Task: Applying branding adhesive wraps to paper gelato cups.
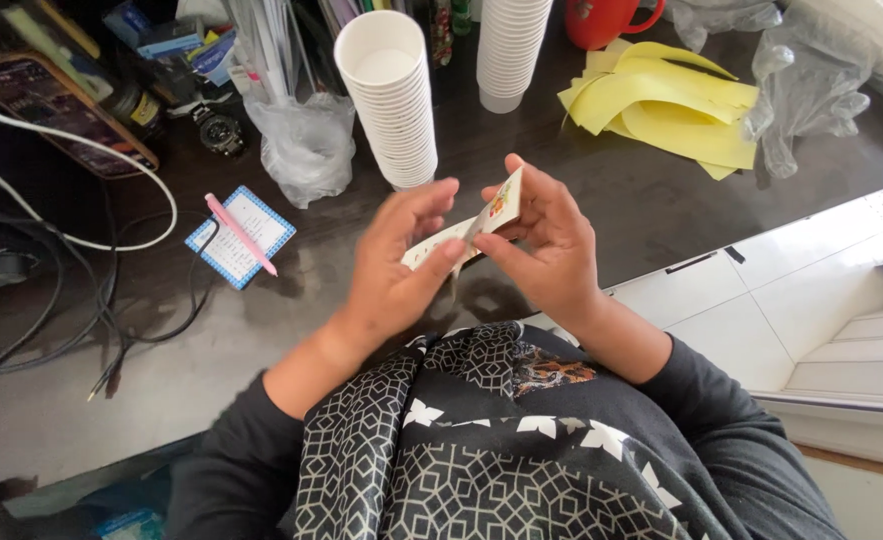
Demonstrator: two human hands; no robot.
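Centrally held item: a small flat paper packet (pixel 466 232), cream with a colourful printed end, above the dark counter (pixel 601 190) and in front of the person's chest.
Left hand (pixel 396 265): grip closed on the packet's lower end, thumb on top, fingers curled beneath.
Right hand (pixel 546 245): grip pinching the packet's upper printed end between thumb and fingertips.
Behind the hands: a leaning stack of white paper cups (pixel 391 100), ribbed in outline, just beyond the left hand; a second white cup stack (pixel 509 45) to its right.
Far right: yellow paper sheets (pixel 666 105), loosely overlapped, beside crumpled clear plastic gloves (pixel 796 85); red mug (pixel 606 20) at the top edge.
Left side: blue-bordered notepad (pixel 239 237) with a pink pen (pixel 241 233) lying across it; clear plastic bag (pixel 306 145); wristwatch (pixel 219 130); phone (pixel 56 110); white and black cables (pixel 81 240).
Obstruction: nothing lies between the hands and the packet.
Clothing: dark sleeves, black-and-white patterned scarf (pixel 441 440).
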